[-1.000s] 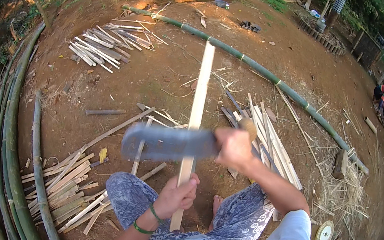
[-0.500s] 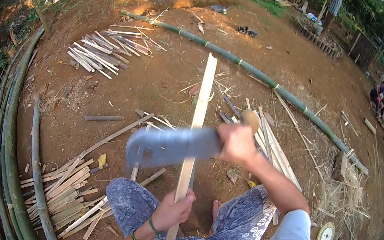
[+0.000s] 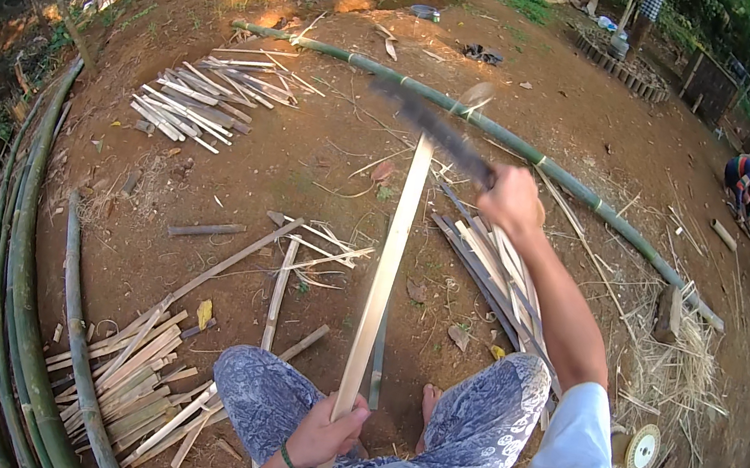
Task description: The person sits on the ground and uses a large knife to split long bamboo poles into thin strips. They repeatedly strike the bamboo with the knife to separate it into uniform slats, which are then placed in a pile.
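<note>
My left hand (image 3: 330, 433) is closed round the lower end of a long pale bamboo strip (image 3: 380, 294), which stands slanting up between my knees. In my right hand (image 3: 511, 200) I grip a machete (image 3: 436, 135) by its handle, hidden in my fist. Its dark blade, smeared by motion, crosses at the strip's top end; I cannot tell whether it touches. A blurred pale-brown bit (image 3: 477, 96) shows just beyond the blade, too smeared to name.
Split strips lie heaped at far left (image 3: 189, 99), near left (image 3: 138, 373) and beside my right knee (image 3: 499, 265). A green bamboo pole (image 3: 588, 205) crosses the ground ahead; more poles (image 3: 26, 275) line the left. Shavings (image 3: 676, 359) and a pale round disc (image 3: 643, 450) lie right; a person (image 3: 745, 184) bends beyond.
My right hand has swung the machete up and away from the strip's middle to its top end. The strip's top has tipped slightly right and lowered, with my left hand still round its base.
</note>
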Demonstrator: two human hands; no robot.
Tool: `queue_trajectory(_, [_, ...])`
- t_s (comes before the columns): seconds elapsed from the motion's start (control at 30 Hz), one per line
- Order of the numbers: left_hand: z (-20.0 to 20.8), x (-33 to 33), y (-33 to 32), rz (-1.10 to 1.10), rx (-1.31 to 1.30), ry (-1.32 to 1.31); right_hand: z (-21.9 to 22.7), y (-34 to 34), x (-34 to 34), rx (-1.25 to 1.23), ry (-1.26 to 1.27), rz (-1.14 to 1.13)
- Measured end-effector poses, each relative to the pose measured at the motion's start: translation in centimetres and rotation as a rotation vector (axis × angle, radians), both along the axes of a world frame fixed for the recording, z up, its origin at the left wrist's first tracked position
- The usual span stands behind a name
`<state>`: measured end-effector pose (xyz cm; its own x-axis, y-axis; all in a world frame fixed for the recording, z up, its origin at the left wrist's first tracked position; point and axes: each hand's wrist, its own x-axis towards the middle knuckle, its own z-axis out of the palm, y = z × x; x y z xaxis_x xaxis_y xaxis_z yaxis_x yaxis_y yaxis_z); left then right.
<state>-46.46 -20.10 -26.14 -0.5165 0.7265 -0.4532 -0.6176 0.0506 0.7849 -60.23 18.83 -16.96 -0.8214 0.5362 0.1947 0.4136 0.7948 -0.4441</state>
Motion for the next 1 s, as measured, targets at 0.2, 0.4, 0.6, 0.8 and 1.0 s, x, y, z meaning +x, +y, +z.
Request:
queue_trajectory(0.2, [0.3, -1.7, 1.7, 0.180, -0.243, 0.356, -3.2, -3.4, 3.5, 0.091, 0.205, 0.194])
queue_trajectory(0.4, [-0.2, -3.3, 3.6, 0.273, -0.355, 0.937, -7.0, -10.1, 7.6, 0.257, 0.201, 0.699])
queue_trajectory(0.6, [0.7, -1.9, 3.7, 0.232, -0.476, 0.869, -3.8, -8.2, 6.0, 0.378, 0.242, 0.602])
queue_trajectory(0.8, [-0.7, -0.7, 3.0, 0.204, -0.391, 0.855, -3.4, -6.3, 4.7, 0.345, 0.125, 0.477])
queue_trajectory(1.0, [-0.3, -0.3, 1.7, 0.185, -0.414, 0.857, -2.9, -6.1, 4.8, 0.366, 0.072, 0.557])
